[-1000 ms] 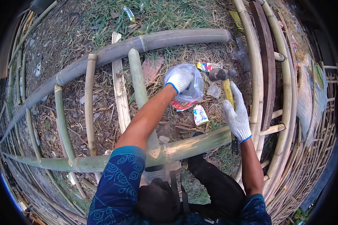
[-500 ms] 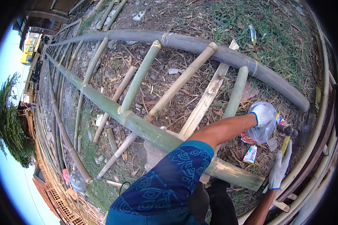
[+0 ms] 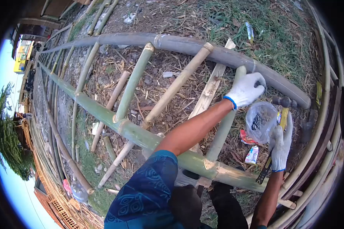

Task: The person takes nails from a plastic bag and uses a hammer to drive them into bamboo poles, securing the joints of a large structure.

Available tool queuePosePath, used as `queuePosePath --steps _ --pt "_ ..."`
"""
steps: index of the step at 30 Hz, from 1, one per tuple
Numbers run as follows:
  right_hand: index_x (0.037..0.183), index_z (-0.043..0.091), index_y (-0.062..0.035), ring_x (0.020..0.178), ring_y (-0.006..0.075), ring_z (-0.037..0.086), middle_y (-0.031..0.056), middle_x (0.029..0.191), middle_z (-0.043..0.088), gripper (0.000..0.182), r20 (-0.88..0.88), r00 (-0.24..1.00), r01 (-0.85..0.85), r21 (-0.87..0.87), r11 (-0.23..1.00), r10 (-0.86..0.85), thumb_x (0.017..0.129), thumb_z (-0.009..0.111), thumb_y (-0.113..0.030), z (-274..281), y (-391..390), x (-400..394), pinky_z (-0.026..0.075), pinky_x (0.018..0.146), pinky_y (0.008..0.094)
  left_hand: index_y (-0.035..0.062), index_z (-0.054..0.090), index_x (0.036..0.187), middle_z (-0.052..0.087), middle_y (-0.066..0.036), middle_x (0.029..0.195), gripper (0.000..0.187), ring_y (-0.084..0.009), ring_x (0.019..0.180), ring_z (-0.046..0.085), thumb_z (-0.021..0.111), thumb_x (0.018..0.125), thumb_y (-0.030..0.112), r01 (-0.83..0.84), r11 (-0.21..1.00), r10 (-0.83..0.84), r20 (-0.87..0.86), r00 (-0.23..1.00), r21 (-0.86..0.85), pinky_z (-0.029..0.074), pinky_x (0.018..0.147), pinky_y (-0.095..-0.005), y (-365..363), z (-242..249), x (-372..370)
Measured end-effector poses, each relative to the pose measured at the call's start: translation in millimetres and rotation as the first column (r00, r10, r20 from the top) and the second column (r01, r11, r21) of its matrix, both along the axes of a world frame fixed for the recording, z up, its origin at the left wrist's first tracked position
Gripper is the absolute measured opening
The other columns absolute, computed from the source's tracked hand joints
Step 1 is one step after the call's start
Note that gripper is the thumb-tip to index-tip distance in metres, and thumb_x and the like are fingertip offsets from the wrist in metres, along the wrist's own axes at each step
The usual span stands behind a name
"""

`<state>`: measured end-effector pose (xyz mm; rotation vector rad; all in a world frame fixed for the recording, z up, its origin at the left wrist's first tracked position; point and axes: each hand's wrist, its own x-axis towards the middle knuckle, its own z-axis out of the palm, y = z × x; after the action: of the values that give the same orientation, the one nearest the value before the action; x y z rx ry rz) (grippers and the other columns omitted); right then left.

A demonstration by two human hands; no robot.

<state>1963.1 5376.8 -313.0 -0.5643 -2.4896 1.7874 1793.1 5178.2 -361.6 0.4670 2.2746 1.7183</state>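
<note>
My left hand (image 3: pixel 245 90), in a white knit glove, is at the upper end of a green bamboo rung (image 3: pixel 223 128), beside the thick grey bamboo pole (image 3: pixel 195 46). Its fingers are curled closed; whatever they pinch is too small or hidden to make out. My right hand (image 3: pixel 281 147), gloved as well, grips a hammer (image 3: pixel 284 116) with a dark head, a yellow shaft and a black handle end. Between the hands lies a clear plastic bag (image 3: pixel 260 122) with dark thin pieces in it. The thick green bamboo pole (image 3: pixel 141 135) runs across nearer to my body.
Several rungs, such as a tan one (image 3: pixel 177 86), join the two poles. A split pale board (image 3: pixel 210 91) lies between them. Wrappers (image 3: pixel 252 154) lie on the straw-covered ground. Bamboo rails (image 3: pixel 326 114) curve along the right. A plastic bottle (image 3: pixel 79 191) is at lower left.
My left hand has come out of the plastic bag and moved up and left to the rung's end. My right hand has raised the hammer slightly; its fingers have closed round the shaft.
</note>
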Motion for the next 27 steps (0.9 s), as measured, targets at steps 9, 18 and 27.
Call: queuePosePath --steps 9,18,27 --pt "0.165 0.032 -0.0006 0.149 0.0282 0.045 0.0204 0.162 0.045 0.07 -0.003 1.0 -0.005 -0.016 1.0 0.005 0.102 0.058 -0.015 -9 -35 -38 0.034 0.124 0.0384 0.0061 0.06 0.128 0.074 -0.017 0.101 0.033 -0.0295 0.093 0.074 0.067 0.097 0.016 -0.272 0.947 0.247 -0.154 0.957 -0.171 0.057 0.088 -0.0417 -52 -24 -38" --pt "0.166 0.031 -0.0035 0.105 0.02 0.066 0.0149 0.132 0.064 0.072 0.138 0.99 0.042 0.002 0.999 -0.042 0.103 0.062 -0.019 -7 -63 -58 0.056 0.092 0.0339 0.0029 0.073 0.125 0.077 -0.016 0.108 0.031 -0.0238 0.094 0.073 0.068 0.098 0.018 -0.135 0.991 0.131 -0.129 0.983 -0.02 0.058 0.088 -0.0359 -37 -50 -61" --pt "0.167 0.029 -0.0099 0.136 0.0474 0.058 0.0268 0.157 0.051 0.073 0.02 1.0 -0.006 0.17 0.985 0.003 0.104 0.063 -0.029 -46 -64 -77 0.048 0.111 0.0508 0.0095 0.081 0.107 0.078 -0.012 0.107 0.02 -0.0342 0.106 0.068 0.075 0.092 0.02 -0.205 0.961 0.093 -0.48 0.872 -0.187 0.052 0.097 -0.0457 -19 -67 -66"
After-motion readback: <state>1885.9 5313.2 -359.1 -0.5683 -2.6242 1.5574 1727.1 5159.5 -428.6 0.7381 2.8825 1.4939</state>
